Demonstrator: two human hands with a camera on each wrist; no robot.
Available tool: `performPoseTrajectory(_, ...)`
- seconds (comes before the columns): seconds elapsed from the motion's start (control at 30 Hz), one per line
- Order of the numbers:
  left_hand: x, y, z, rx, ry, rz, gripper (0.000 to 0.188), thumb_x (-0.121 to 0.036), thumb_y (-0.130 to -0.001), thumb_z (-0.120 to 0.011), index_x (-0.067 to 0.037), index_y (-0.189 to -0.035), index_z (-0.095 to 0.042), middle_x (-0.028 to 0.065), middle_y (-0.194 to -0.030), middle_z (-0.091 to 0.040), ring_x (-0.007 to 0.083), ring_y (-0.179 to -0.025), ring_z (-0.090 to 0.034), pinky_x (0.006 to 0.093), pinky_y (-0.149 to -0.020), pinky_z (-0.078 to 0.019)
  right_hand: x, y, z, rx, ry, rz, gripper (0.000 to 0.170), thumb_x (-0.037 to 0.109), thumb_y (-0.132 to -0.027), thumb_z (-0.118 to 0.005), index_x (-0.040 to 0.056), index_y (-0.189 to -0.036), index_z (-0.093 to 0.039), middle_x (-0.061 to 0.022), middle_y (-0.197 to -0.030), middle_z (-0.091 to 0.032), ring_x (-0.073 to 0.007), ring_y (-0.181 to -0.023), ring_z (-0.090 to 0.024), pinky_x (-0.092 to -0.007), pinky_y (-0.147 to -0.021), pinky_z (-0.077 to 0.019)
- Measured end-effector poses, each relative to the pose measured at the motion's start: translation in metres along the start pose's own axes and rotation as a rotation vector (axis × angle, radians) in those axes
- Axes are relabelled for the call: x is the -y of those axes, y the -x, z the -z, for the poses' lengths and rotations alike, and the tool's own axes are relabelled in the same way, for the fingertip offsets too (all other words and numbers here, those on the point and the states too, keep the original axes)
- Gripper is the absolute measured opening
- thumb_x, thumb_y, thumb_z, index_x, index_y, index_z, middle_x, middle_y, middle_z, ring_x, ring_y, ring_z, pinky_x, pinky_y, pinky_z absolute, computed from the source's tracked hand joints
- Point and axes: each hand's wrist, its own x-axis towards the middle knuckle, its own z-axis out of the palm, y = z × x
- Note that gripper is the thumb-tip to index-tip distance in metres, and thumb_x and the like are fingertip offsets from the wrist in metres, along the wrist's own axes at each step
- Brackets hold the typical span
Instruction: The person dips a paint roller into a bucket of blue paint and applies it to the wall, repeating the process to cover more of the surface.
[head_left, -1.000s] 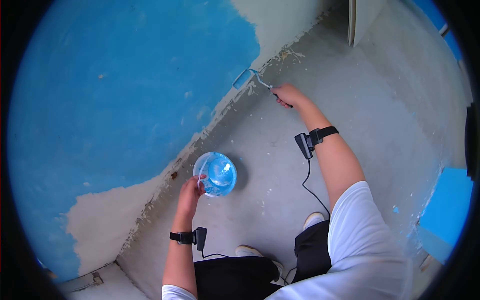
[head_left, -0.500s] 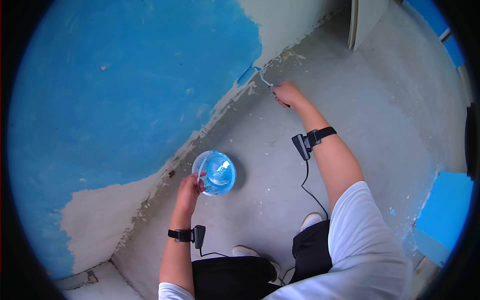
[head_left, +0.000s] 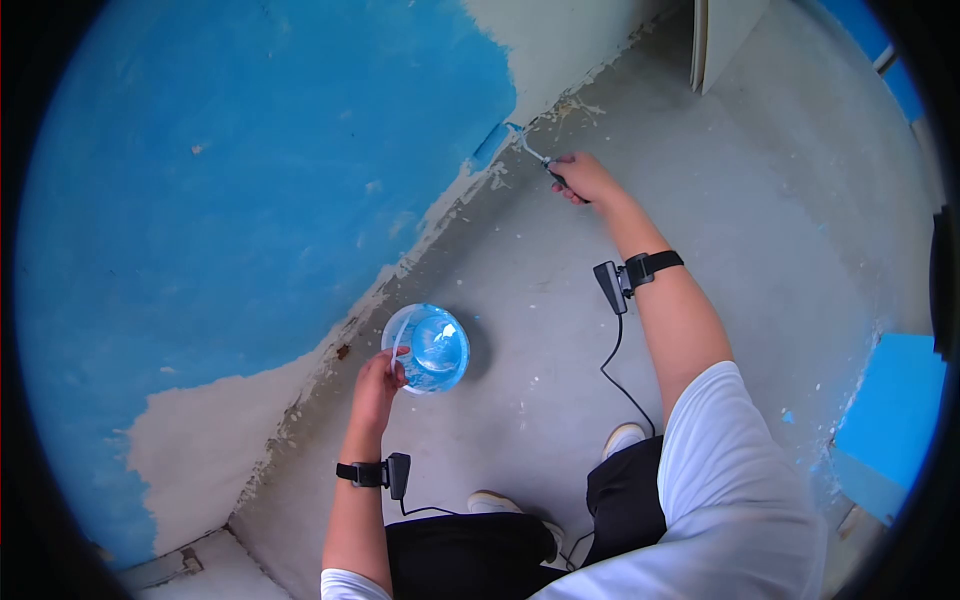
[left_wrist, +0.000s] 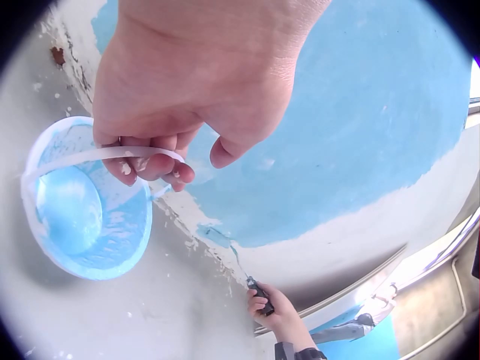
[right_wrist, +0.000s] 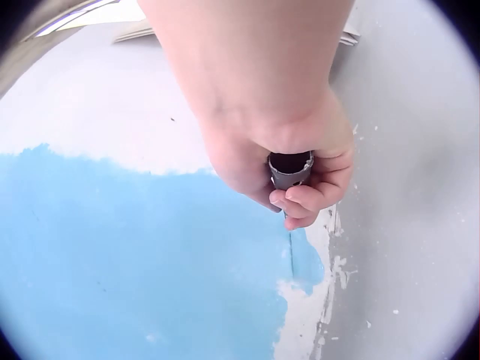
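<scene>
My left hand (head_left: 378,388) holds the thin white handle (left_wrist: 79,157) of a small plastic bucket (left_wrist: 133,260), its fingers curled under the handle in the left wrist view. Blue paint lies in the bottom of the bucket and streaks its inner wall. Farther forward, my right hand (head_left: 590,180) grips the black handle (right_wrist: 291,178) of a paint roller (head_left: 490,144). The roller's blue sleeve lies against the low edge of the blue-painted wall (head_left: 270,180), just above the floor; in the right wrist view the hand hides most of the tool.
Bare whitish wall (head_left: 225,420) borders the blue on both sides. Grey floor (head_left: 560,330) with paint flecks meets the wall along a chipped edge. Pale panels (head_left: 722,45) stand at the far end, and a blue panel (head_left: 893,400) lies at the right. Cables hang from both wrist cameras.
The roller has shifted slightly up along the wall's lower edge, its frame turning a little. My right hand has moved slightly up and right with it. The left hand and bucket stay nearly in place.
</scene>
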Motion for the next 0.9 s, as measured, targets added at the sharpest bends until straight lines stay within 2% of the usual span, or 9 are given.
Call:
performPoseTrajectory(0.03,0.0,-0.001,0.001,0.002,0.002,-0.001,0.034,-0.026,-0.099,-0.045,0.0,-0.111,-0.063,-0.0008,-0.073,-0.051,0.0097,-0.071,-0.049,0.0261,-0.072,-0.0412,0.01,0.007,0.005,0.006,-0.005,-0.004,0.035,0.024,-0.094,-0.058,-0.0009,-0.119,-0.052,-0.0082,-0.076,-0.063,-0.0066,-0.048,-0.047,-0.0228,-0.039,-0.0369)
performPoseTrajectory(0.07,0.0,-0.002,0.001,0.004,0.003,-0.002,0.034,-0.026,-0.098,-0.045,0.0,-0.11,-0.063,-0.0007,-0.073,-0.051,0.0098,-0.071,-0.049,0.026,-0.072,-0.0412,0.017,0.012,0.008,0.006,0.0,-0.003,0.035,0.024,-0.094,-0.058,-0.0009,-0.119,-0.052,-0.0082,-0.076,-0.063,-0.0066,-0.048,-0.047,-0.0228,-0.039,-0.0369)
performPoseTrajectory(0.23,-0.002,-0.002,-0.001,0.008,0.013,-0.002,0.033,-0.025,-0.098,-0.045,0.0,-0.11,-0.063,-0.0004,-0.073,-0.052,0.01,-0.07,-0.049,0.0253,-0.071,-0.0411,0.032,0.014,0.008,-0.033,-0.003,0.018,0.027,0.022,-0.095,-0.058,0.0001,-0.11,-0.053,-0.0086,-0.075,-0.063,-0.0068,-0.048,-0.047,-0.024,-0.039,-0.0364)
performPoseTrajectory(0.47,0.003,0.001,0.004,0.004,0.004,0.021,0.033,-0.026,-0.099,-0.046,-0.001,-0.11,-0.063,-0.0014,-0.073,-0.053,0.0092,-0.07,-0.05,0.0243,-0.071,-0.041,0.003,-0.025,-0.026,-0.116,0.013,0.032,0.023,0.016,-0.094,-0.059,-0.0019,-0.104,-0.05,-0.0117,-0.072,-0.06,-0.0111,-0.045,-0.047,-0.0277,-0.037,-0.0349)
performPoseTrajectory(0.53,0.0,0.001,0.002,0.0,-0.003,0.016,0.033,-0.026,-0.099,-0.046,-0.001,-0.11,-0.063,-0.0015,-0.073,-0.053,0.0092,-0.07,-0.05,0.0244,-0.071,-0.041,-0.011,-0.039,-0.034,-0.228,0.072,0.054,0.026,0.015,-0.093,-0.06,-0.0035,-0.107,-0.049,-0.0129,-0.071,-0.06,-0.0118,-0.044,-0.046,-0.0281,-0.037,-0.0342)
performPoseTrajectory(0.6,0.002,0.003,0.002,0.0,-0.002,0.02,0.033,-0.026,-0.099,-0.046,-0.001,-0.111,-0.064,-0.0016,-0.073,-0.053,0.0092,-0.07,-0.049,0.0244,-0.071,-0.041,-0.022,-0.044,-0.037,-0.243,0.029,0.069,0.025,0.016,-0.092,-0.06,-0.0043,-0.103,-0.052,-0.0113,-0.069,-0.06,-0.0136,-0.042,-0.047,-0.0301,-0.037,-0.0353)
performPoseTrajectory(0.67,0.003,0.0,0.003,-0.014,-0.005,0.013,0.033,-0.026,-0.099,-0.045,-0.001,-0.111,-0.063,-0.0018,-0.073,-0.053,0.0091,-0.071,-0.049,0.0247,-0.071,-0.0411,-0.027,-0.043,-0.029,-0.265,-0.003,0.083,0.024,0.017,-0.091,-0.06,-0.0051,-0.099,-0.056,-0.0098,-0.067,-0.06,-0.0155,-0.04,-0.047,-0.032,-0.037,-0.0364)
performPoseTrajectory(0.73,0.001,0.001,0.002,-0.013,-0.008,0.016,0.033,-0.026,-0.099,-0.045,-0.001,-0.111,-0.063,-0.0017,-0.073,-0.053,0.0092,-0.071,-0.049,0.0249,-0.071,-0.0413,-0.025,-0.031,-0.012,-0.191,-0.182,0.029,0.03,0.019,-0.091,-0.061,-0.0026,-0.11,-0.053,-0.0099,-0.07,-0.062,-0.0142,-0.042,-0.048,-0.0307,-0.037,-0.037)
performPoseTrajectory(0.9,0.004,-0.001,0.004,-0.003,-0.004,0.005,0.034,-0.027,-0.099,-0.045,-0.001,-0.111,-0.063,-0.0014,-0.073,-0.053,0.0094,-0.071,-0.05,0.0251,-0.072,-0.0418,0.013,-0.003,0.027,-0.207,-0.113,0.107,0.033,0.02,-0.091,-0.063,0.0004,-0.114,-0.05,-0.0102,-0.072,-0.063,-0.0122,-0.045,-0.05,-0.0285,-0.038,-0.0373)
